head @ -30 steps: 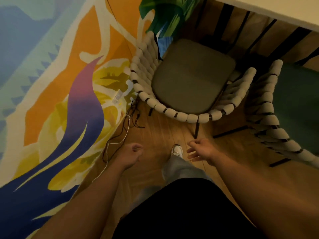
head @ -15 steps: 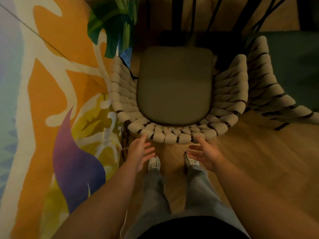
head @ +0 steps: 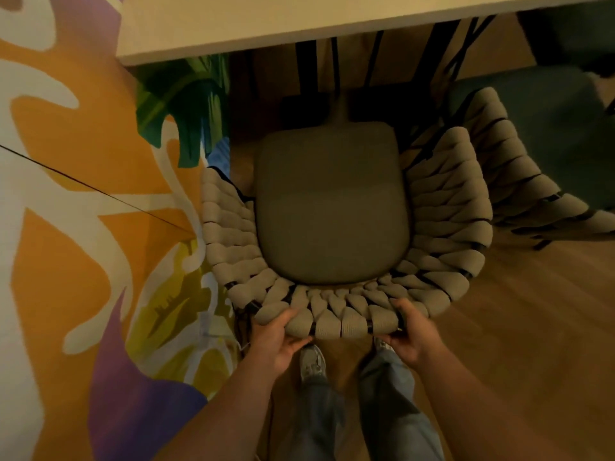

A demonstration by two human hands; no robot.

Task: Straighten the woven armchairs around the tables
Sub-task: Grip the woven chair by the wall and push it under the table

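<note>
Woven armchair point(head: 442, 227) at frame centre faces the white table point(head: 266, 21) along the top, with a grey seat cushion point(head: 332, 211) in its shell. I see my left hand point(head: 276, 341) and right hand point(head: 411, 337) both clasping its back rim, lower centre. Second armchair point(head: 519, 181) just beside it, right.

Beige woven armchair point(head: 446, 227), olive seat cushion, facing table point(head: 266, 24)

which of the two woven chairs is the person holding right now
The armchair straight ahead, beside the painted wall: left hand and right hand both grip its back rim. The second armchair, to its right, is untouched.
</note>
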